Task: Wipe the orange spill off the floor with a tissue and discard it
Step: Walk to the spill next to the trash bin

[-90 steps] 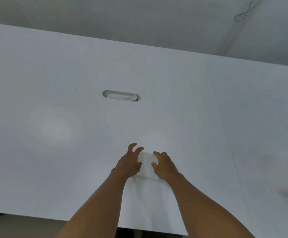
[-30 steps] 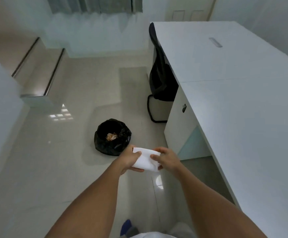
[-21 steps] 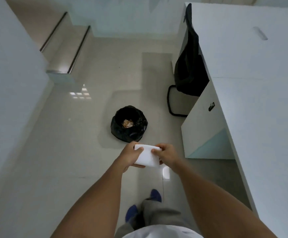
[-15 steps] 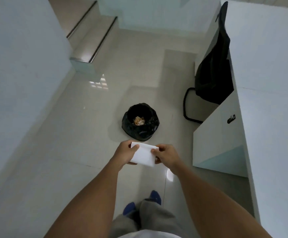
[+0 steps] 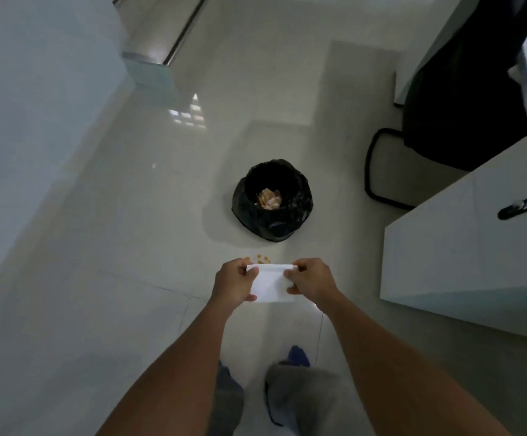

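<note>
- Tissue [image 5: 271,284] – white, folded to a flat rectangle, held up in front of me between both hands, above the floor [image 5: 130,247]; not touching it.
- Left hand [image 5: 234,285] – closed on the tissue's left edge, thumb on top, fingers curled under.
- Right hand [image 5: 311,281] – closed on the tissue's right edge, pinching w/ thumb & fingertips at the top corner.
- Orange spill [image 5: 257,259] – a few small orange spots on the pale glossy tile, showing just past the tissue's top edge, between the hands and the bin. Part of it may be hidden behind the tissue; I can't tell how far it spreads.
- Bin [image 5: 273,200] – round, lined w/ black bag, standing on the floor just beyond the spill. Crumpled orange-stained paper [image 5: 269,198] lies inside.
- Table [image 5: 463,243] – white, at my right; side panel w/ small dark handle [image 5: 514,209].
- Chair [image 5: 463,99] – black, pushed in at the table, beyond the bin to the right; curved base tube rests on the floor.
- My legs – grey trousers [image 5: 299,394], blue shoe tip [image 5: 298,355] below the hands.
- Steps [image 5: 158,33] – far left at top, metal-edged.
</note>
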The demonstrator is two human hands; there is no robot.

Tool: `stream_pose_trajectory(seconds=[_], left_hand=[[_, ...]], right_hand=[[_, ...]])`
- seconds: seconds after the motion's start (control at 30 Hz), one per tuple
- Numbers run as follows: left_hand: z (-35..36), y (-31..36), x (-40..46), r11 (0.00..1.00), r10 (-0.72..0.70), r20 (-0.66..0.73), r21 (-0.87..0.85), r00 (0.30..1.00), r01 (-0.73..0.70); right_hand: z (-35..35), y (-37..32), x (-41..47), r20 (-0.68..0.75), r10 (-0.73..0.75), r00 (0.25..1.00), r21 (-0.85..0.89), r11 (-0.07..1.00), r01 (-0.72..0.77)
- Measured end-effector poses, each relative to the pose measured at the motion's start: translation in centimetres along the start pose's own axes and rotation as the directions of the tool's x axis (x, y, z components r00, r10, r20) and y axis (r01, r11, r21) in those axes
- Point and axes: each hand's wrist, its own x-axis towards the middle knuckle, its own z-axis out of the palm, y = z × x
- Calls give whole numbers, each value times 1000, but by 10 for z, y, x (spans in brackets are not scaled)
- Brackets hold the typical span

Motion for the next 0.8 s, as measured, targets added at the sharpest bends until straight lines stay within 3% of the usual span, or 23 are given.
stream_pose_trajectory(seconds=[0.3, 0.5, 0.57, 0.8], left_hand=[[79, -174, 224, 993, 54, 19, 105, 998, -56], [141, -266, 378, 968, 163, -7, 194, 987, -159], [153, -282, 409, 937, 223, 7, 274, 975, -217], [182, -321, 458, 903, 292, 15, 325, 956, -281]], right_hand=[[113, 162, 219, -105, 35, 994, -21, 999, -38], [171, 252, 360, -218, -35, 975, -56, 998, 24], [179, 270, 385, -241, -59, 969, -83, 996, 39], [189, 303, 437, -289, -94, 953, -153, 987, 51]])
